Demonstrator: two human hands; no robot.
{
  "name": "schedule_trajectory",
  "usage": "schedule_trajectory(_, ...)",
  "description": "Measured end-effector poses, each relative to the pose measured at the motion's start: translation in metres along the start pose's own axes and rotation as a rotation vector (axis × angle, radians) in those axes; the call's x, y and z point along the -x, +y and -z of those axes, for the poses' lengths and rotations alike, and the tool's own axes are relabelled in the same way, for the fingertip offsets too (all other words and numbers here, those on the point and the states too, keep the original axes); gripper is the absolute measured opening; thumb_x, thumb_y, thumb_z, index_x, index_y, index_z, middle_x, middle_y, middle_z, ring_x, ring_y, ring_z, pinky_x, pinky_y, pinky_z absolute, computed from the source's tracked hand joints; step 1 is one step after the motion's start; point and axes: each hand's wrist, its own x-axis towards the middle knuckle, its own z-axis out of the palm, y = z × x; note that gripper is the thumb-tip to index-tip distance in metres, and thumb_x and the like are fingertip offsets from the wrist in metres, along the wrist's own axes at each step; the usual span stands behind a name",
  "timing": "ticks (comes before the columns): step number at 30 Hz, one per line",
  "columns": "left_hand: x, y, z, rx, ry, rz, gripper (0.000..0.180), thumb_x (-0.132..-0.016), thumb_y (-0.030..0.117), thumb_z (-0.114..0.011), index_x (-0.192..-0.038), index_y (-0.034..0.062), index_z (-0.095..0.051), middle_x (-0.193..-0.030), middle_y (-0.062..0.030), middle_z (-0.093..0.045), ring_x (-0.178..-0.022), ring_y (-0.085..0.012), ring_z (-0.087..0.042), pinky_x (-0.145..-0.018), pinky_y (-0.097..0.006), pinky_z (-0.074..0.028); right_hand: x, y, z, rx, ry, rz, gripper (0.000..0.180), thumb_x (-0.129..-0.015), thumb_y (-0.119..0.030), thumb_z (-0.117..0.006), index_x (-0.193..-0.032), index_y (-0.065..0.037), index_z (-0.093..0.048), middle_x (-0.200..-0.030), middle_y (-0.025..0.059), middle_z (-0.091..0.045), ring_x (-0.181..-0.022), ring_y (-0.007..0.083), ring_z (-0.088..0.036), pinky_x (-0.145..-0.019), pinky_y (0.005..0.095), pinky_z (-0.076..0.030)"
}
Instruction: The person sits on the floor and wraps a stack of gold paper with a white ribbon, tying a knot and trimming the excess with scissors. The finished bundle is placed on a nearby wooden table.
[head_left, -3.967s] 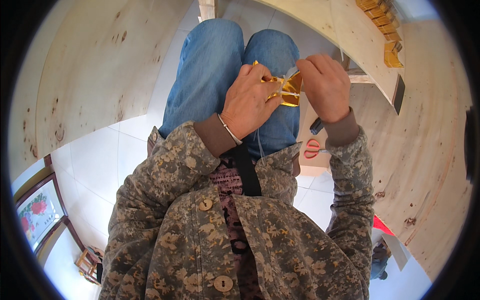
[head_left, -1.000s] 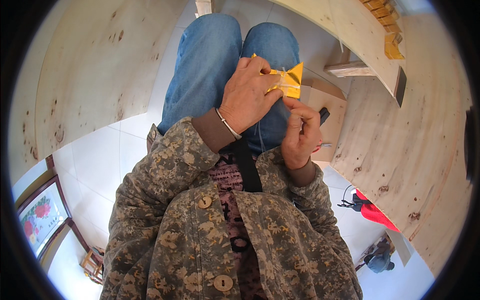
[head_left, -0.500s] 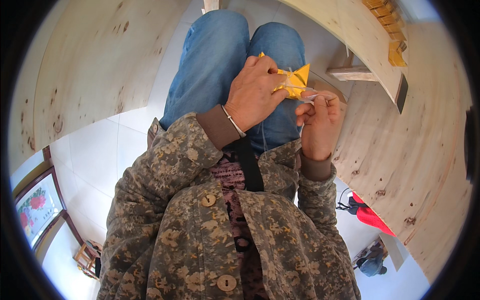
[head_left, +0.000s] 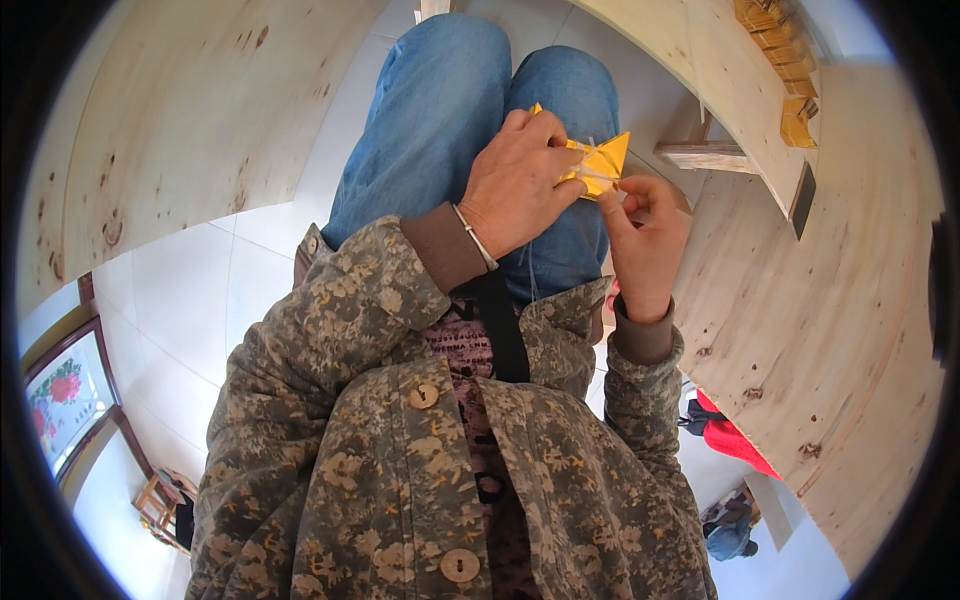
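Checked writing first: found dark printed letters, small rows over larger ones, on pink shirt [head_left: 465, 340], partly crossed by black strap [head_left: 507, 330] and flanked by floral jacket [head_left: 340, 400]. Checked framed picture [head_left: 68, 395] at far L: showed red flowers on pale ground.

Set L hand [head_left: 515, 180] back-up, reaching in from lower L, fingers bent; clamped L part of gold foil piece [head_left: 610, 158] betw. thumb and fingers. Wore pale bracelet [head_left: 474, 237] on L wrist, next to brown cuff [head_left: 445, 250]. Located gold foil piece over R thigh of blue jeans [head_left: 430, 110], near knee, w/ R end flared to pointed corner. Ran clear strip [head_left: 600, 178] across same.

Raised R hand [head_left: 648, 230] from below, to R of L hand, w/ thumb and index tips at lower R corner of piece, other fingers curled; pinched, prob., end of clear strip (too small to be sure).

Lined up more gold pieces [head_left: 775, 45] on wooden board [head_left: 690, 50], upper R. Showed red cloth [head_left: 735, 445] and 2nd person [head_left: 730, 535], small, lower R.
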Motion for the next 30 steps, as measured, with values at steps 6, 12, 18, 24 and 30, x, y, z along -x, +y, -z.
schedule_trajectory(6,0.000,-0.001,0.000,-0.008,-0.001,-0.008,0.027,-0.081,0.017,-0.078,-0.104,0.0046,-0.077,-0.104,-0.0086,-0.060,-0.102,-0.0291,-0.055,-0.089,-0.038,-0.049,-0.001,-0.012,-0.001,0.412,0.055,0.152,0.012,-0.085,-0.002,-0.071,-0.095,-0.002,-0.065,-0.086,0.0166,-0.060,-0.074,0.0331,-0.063,-0.065,0.0421,-0.051)
schedule_trajectory(12,0.001,-0.001,-0.001,0.000,-0.005,0.011,0.027,-0.081,0.018,-0.078,-0.104,0.0046,-0.077,-0.104,-0.0080,-0.060,-0.103,-0.0286,-0.055,-0.090,-0.038,-0.050,-0.003,-0.021,0.000,0.556,0.017,0.185,0.009,-0.086,-0.002,-0.070,-0.094,-0.003,-0.066,-0.090,0.0173,-0.059,-0.079,0.0376,-0.063,-0.067,0.0462,-0.052)
schedule_trajectory(18,0.001,-0.002,-0.002,0.008,0.008,0.008,0.026,-0.081,0.017,-0.078,-0.103,0.0046,-0.076,-0.105,-0.0073,-0.059,-0.103,-0.0279,-0.055,-0.088,-0.037,-0.050,-0.012,-0.021,0.005,0.516,-0.033,0.266,0.002,-0.084,-0.003,-0.070,-0.086,-0.004,-0.069,-0.091,0.0173,-0.060,-0.080,0.0378,-0.063,-0.067,0.0470,-0.051)
schedule_trajectory(24,0.001,-0.002,-0.003,0.007,-0.002,0.013,0.025,-0.080,0.018,-0.079,-0.101,0.0057,-0.076,-0.104,-0.0067,-0.058,-0.103,-0.0271,-0.055,-0.086,-0.038,-0.051,-0.022,-0.025,0.000,0.441,-0.119,0.202,0.003,-0.084,-0.006,-0.070,-0.084,-0.004,-0.071,-0.086,0.0176,-0.064,-0.080,0.0381,-0.064,-0.068,0.0476,-0.050)
schedule_trajectory(30,0.001,-0.004,-0.004,0.023,0.003,0.016,0.025,-0.079,0.018,-0.079,-0.102,0.0066,-0.076,-0.103,-0.0060,-0.058,-0.101,-0.0268,-0.055,-0.085,-0.037,-0.051,-0.035,-0.026,-0.008,0.458,-0.179,0.177,0.009,-0.083,-0.010,-0.068,-0.085,-0.002,-0.072,-0.084,0.0206,-0.068,-0.078,0.0406,-0.067,-0.068,0.0484,-0.051)
